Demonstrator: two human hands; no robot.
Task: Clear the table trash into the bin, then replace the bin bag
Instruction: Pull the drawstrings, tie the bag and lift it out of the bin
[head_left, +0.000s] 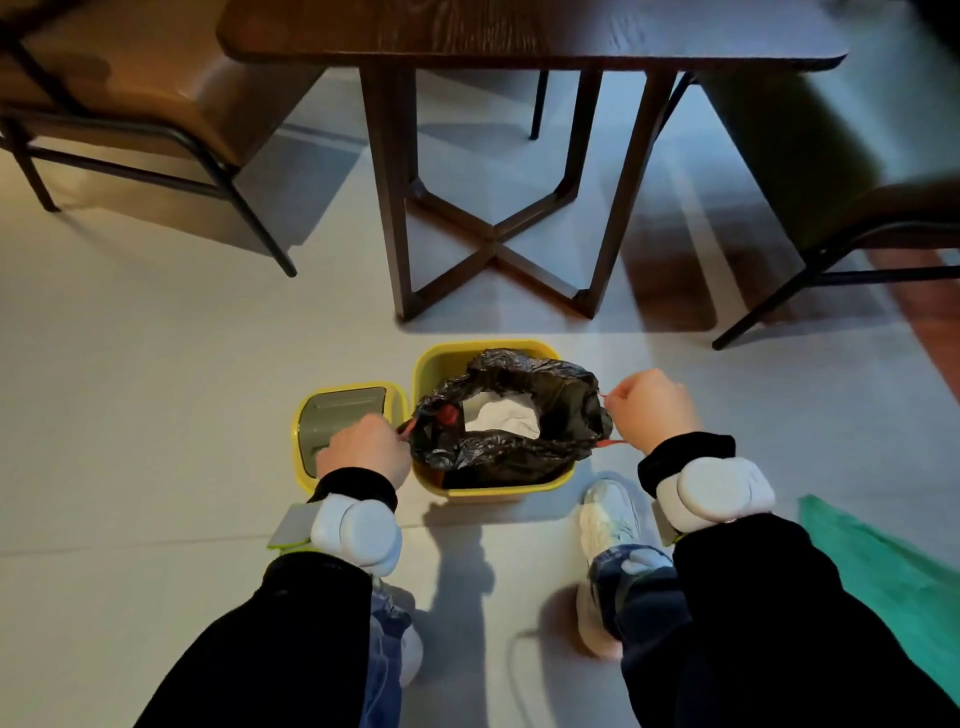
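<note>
A: From your head view, where's the bin?

B: The yellow bin stands on the floor before the worktop, its lid just beside it. White trash lies inside the black bag.

A: And your fingers?

B: Your left hand and right hand each pinch a red drawstring at opposite sides.

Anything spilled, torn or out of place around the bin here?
Nothing spilled. The lid lies on the floor left of the bin, off for the bag change. Left hand and right hand pinch the red drawstrings of the black bag; white paper stays inside.
</note>
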